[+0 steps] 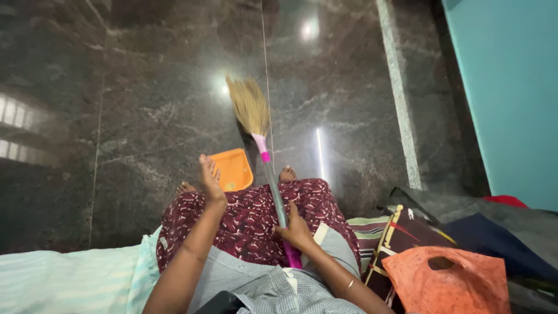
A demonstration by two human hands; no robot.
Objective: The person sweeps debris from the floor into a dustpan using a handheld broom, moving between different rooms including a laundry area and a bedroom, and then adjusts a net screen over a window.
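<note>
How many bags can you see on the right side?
1 clear one: an orange bag with a cut-out handle, lying on a dark patterned cushion at lower right. The heap of dark cloth behind may hide more.

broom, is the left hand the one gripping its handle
No, the right hand grips the broom handle, while the left hand is raised open above the orange dustpan.

The broom [261, 151] stood in the right hand [296, 229], its bristles on the floor [145, 116] ahead. Left of its shaft lay the dustpan [232, 168], the left hand [209, 180] over its edge. Bags [447, 279] sat far right, beside the wall [511, 87].
</note>
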